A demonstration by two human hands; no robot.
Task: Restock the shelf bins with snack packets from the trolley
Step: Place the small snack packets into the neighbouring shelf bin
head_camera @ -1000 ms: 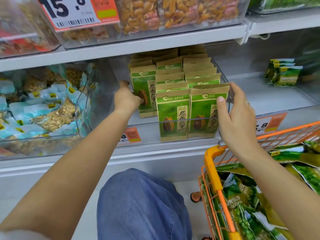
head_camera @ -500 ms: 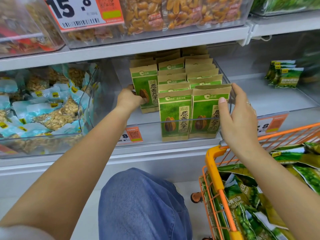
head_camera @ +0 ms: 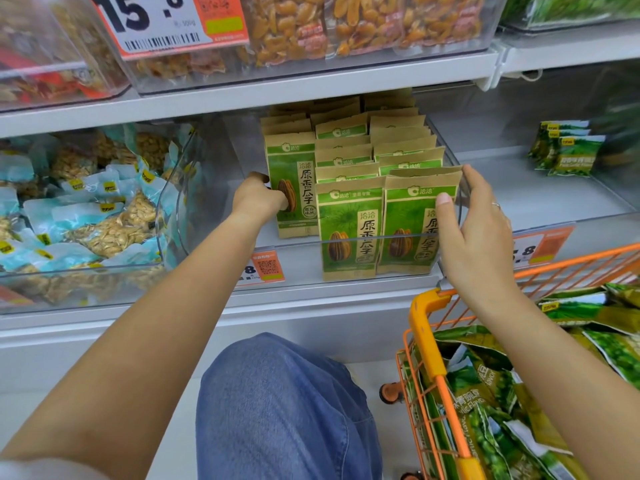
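Centrally, one clear shelf bin point(head_camera: 346, 242), stocked with upright green-and-kraft sunflower seed packets point(head_camera: 349, 226) in three rows running front to back; the two right-hand rows reach the bin's front wall, the left row stands further back. Left hand point(head_camera: 258, 199): inside the bin at its left side, fingers curled round the front packet of the left row point(head_camera: 294, 181), gripping its left edge. Right hand point(head_camera: 474, 230): at the bin's right front corner, thumb pressed on the face of the front right packet point(head_camera: 412, 223), fingers wrapped behind its right edge, so it holds that packet. Left of the bin: a second clear bin point(head_camera: 86, 292) of pale blue peanut packets point(head_camera: 104, 220), heaped loosely. Right of the bin: a mostly bare shelf section with a small stack of green pea packets point(head_camera: 568, 150) set well back. Above the bin: a shelf board point(head_camera: 242, 95) carrying clear bins of orange-brown snacks point(head_camera: 363, 22) and a large orange-edged price label point(head_camera: 166, 22). Below and right of the bin: an orange wire trolley point(head_camera: 429, 337) holding green pea packets in a loose heap point(head_camera: 485, 386). Below the bin, centre: a knee in blue denim point(head_camera: 284, 410). Orange price tags point(head_camera: 266, 268) sit on the shelf edge under the bin.
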